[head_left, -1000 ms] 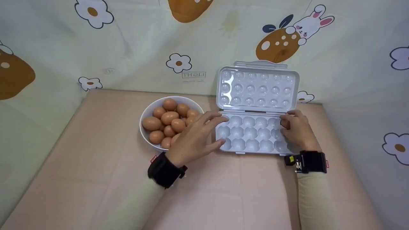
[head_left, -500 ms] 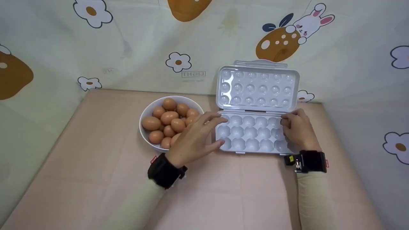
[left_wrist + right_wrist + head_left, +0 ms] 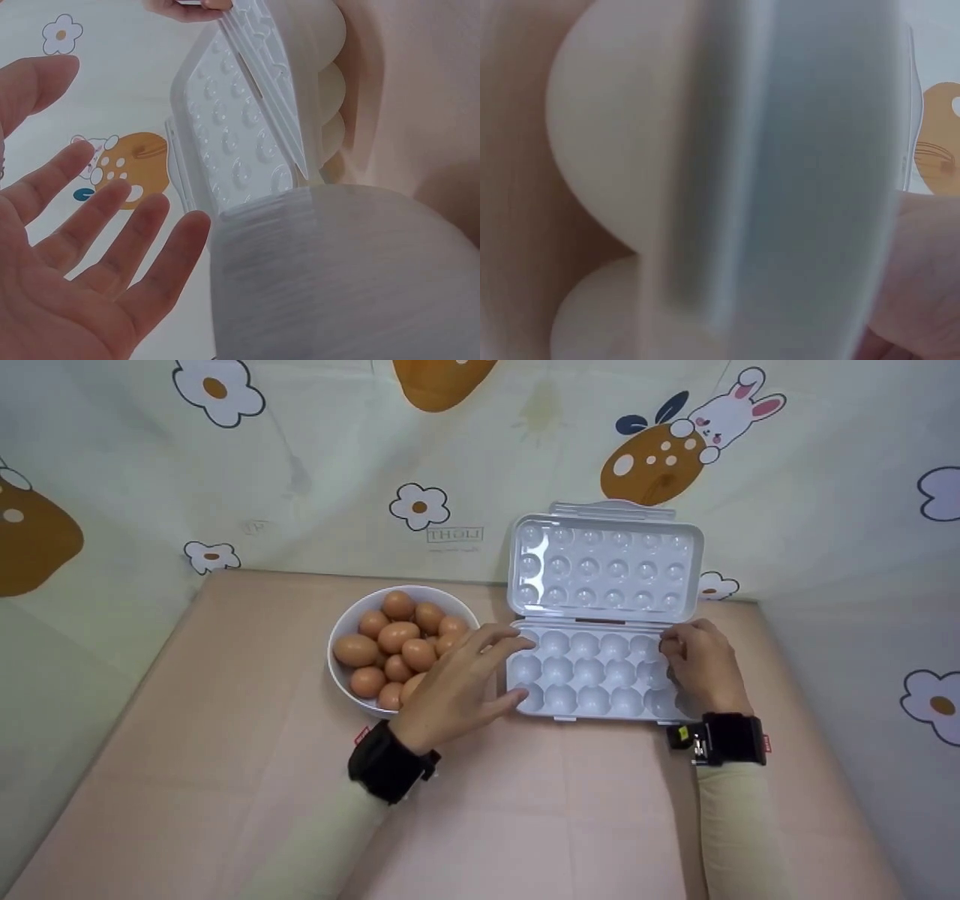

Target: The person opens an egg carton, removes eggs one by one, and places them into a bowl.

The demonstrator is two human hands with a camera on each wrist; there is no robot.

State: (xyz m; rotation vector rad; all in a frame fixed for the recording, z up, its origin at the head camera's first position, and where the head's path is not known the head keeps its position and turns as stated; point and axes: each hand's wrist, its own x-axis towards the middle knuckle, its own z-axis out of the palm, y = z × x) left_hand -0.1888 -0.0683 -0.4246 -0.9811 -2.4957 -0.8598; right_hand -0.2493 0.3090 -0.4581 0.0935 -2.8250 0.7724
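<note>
A white plastic egg box (image 3: pixel 592 701) stands open on the table, its dimpled lid (image 3: pixel 604 551) raised at the back. No egg sits in the cups that show. My right hand (image 3: pixel 705 671) has its fingers curled at the box's right rear rim and pinches the edge. To the left, a white bowl (image 3: pixel 356 609) holds several brown eggs (image 3: pixel 398 637). My left hand (image 3: pixel 454 686) hovers between bowl and box, fingers spread and bent slightly, holding nothing; it hides the bowl's right side. The right wrist view is mostly filled by the box's blurred side (image 3: pixel 817 180).
A pinkish cloth covers the table (image 3: pixel 480 825). Behind it hangs a pale backdrop (image 3: pixel 315 450) with printed flowers and a rabbit, close behind the raised lid. The bowl's outer wall (image 3: pixel 337 277) looms large beside the left hand in the left wrist view.
My right hand has shifted very slightly right along the box's edge. Left hand, bowl and egg box stay where they were.
</note>
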